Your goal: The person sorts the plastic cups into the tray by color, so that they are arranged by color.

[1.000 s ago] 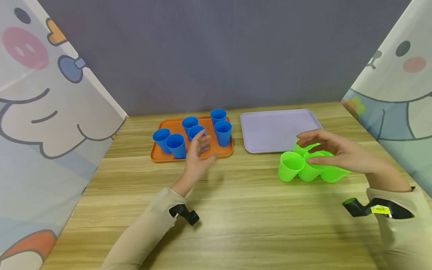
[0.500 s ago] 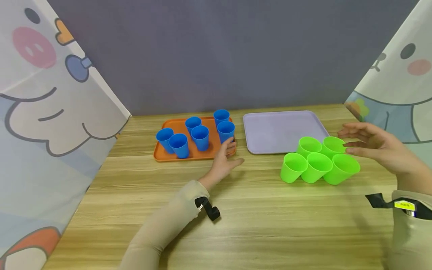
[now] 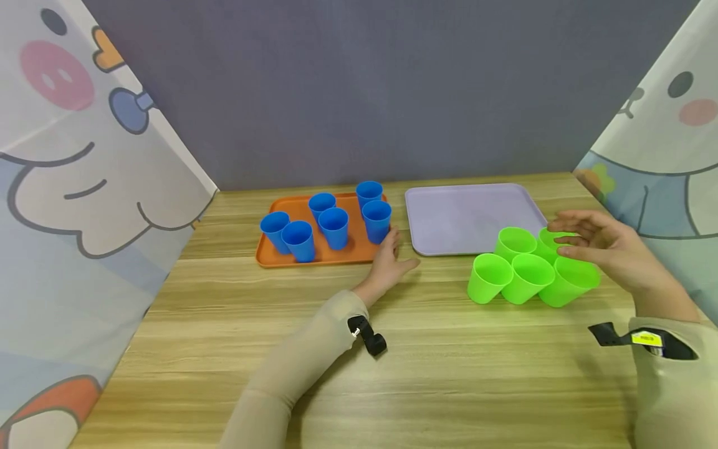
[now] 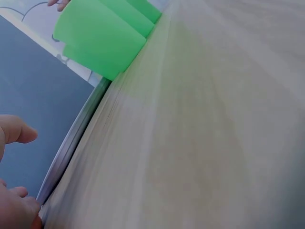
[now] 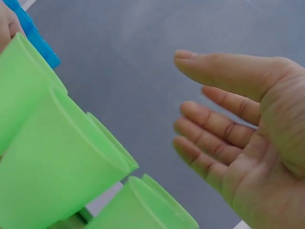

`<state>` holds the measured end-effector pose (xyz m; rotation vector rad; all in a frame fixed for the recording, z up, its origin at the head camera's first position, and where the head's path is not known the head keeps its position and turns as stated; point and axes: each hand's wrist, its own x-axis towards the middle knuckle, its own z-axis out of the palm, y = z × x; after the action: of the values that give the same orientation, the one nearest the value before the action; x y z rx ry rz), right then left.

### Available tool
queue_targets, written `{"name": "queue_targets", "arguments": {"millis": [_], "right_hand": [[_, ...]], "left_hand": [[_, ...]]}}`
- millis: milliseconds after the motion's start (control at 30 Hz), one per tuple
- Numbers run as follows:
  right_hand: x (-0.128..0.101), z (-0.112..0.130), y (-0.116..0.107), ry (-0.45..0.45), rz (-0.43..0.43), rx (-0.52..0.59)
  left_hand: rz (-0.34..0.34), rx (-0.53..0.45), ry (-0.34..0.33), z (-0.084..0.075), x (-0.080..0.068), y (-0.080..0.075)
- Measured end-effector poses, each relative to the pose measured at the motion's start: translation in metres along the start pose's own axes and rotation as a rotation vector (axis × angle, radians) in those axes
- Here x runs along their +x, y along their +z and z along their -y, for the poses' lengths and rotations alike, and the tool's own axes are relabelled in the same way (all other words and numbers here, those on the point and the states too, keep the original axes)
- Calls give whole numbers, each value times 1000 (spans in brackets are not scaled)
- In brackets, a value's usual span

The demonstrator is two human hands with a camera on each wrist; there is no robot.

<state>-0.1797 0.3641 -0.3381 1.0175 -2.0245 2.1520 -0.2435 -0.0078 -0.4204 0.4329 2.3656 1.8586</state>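
Note:
Several blue cups (image 3: 334, 229) stand upright on an orange tray (image 3: 275, 257) at the back left. My left hand (image 3: 386, 264) is at that tray's front right corner, just below the nearest blue cup (image 3: 376, 223); its thumb points right, and whether the fingers touch the tray is hidden. Several green cups (image 3: 527, 280) stand close together in two rows on the table, at the front edge of a lilac tray (image 3: 471, 218). Over the right-hand green cups hovers my right hand (image 5: 243, 133), thumb and fingers apart, holding nothing.
The wooden table (image 3: 437, 374) meets a grey back wall (image 3: 387, 93). Cartoon-printed panels (image 3: 73, 206) flank it on both sides. Each wrist wears a black camera strap (image 3: 367, 335).
My left hand has moved right, from in front of the blue cups to the orange tray's corner. My right hand has shifted right, then slightly back left. The cups look unmoved.

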Motion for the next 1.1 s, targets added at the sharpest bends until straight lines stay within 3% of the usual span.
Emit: {"name": "queue_targets", "arguments": {"millis": [233,367,467,700,900,1100], "right_hand": [[-7,-12,-21,-62,-90,105],[-16,-21,-34,-21,-82,140],[-19,-28,-39,-38,-65,190],[-22,-38,-47,-86,-58,239],[-27,-45,-53,4,17,204],[-31,-50,-58,157,66,143]], "left_hand": [[-25,83,-20,1,10,11],[-34,149,-34,0,14,16],[-35,171,-38,-1,16,19],[-30,147,1,0,22,23],[-32,124,95,2,29,25],[0,121,86,4,35,25]]}}
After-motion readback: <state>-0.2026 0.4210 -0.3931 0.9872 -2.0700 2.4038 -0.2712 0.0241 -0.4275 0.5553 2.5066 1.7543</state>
